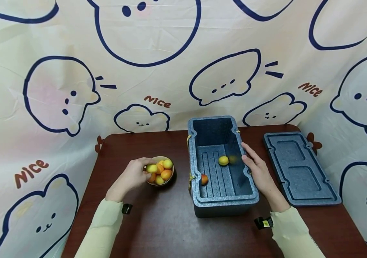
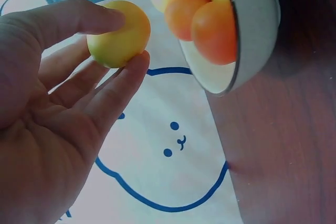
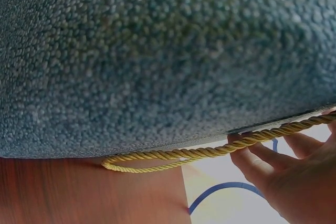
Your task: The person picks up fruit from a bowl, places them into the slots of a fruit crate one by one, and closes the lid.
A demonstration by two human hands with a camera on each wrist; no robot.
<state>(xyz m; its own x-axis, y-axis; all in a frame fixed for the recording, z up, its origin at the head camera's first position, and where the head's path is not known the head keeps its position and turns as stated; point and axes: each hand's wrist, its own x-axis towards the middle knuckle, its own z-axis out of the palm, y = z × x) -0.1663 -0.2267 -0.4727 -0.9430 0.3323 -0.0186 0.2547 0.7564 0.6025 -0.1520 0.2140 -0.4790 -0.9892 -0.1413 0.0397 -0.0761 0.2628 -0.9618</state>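
Observation:
My left hand (image 1: 133, 175) pinches a small yellow fruit (image 2: 119, 34) with a greenish tip between thumb and fingertips, over the near-left rim of a bowl (image 2: 257, 35). Several orange and yellow fruits (image 1: 166, 175) fill that bowl. Fingers extended, my right hand (image 1: 260, 175) rests against the right side of a blue-grey foam box (image 1: 225, 199). By those fingers, a twisted yellow cord (image 3: 220, 149) runs along the box's outer wall. Inside the uncovered box lie a yellow fruit (image 1: 223, 161) near the middle and an orange-red one (image 1: 204, 179) by the left wall.
The matching foam lid (image 1: 302, 168) lies flat on the brown table (image 1: 164, 229), right of the box. Behind the table hangs a pale cloth (image 1: 157, 82) with cartoon outlines. Dark wrist cameras sit at both cuffs.

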